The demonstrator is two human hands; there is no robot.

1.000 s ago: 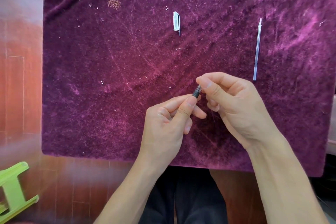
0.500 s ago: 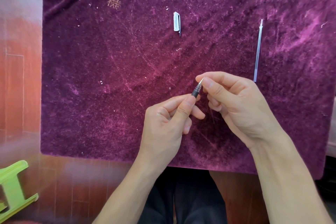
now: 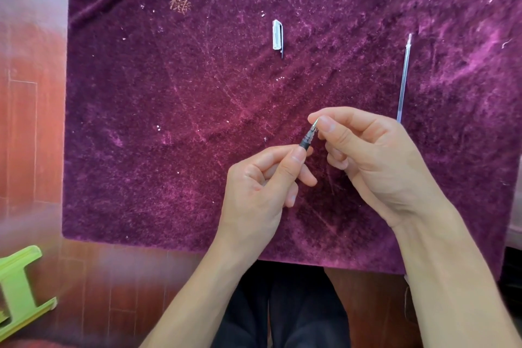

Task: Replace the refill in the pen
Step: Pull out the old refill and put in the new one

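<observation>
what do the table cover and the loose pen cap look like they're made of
Table cover: likely velvet or plush fabric, matte purple, with brushed nap streaks and folds at the far corner.
Pen cap: probably clear or frosted plastic, pale and translucent, with a dark clip.

Purple velvet cloth, pen cap, refill lying apart

you had a deep purple velvety cloth with gold stitching, a clear-white cap, black-grip pen, lime green stool.
</observation>
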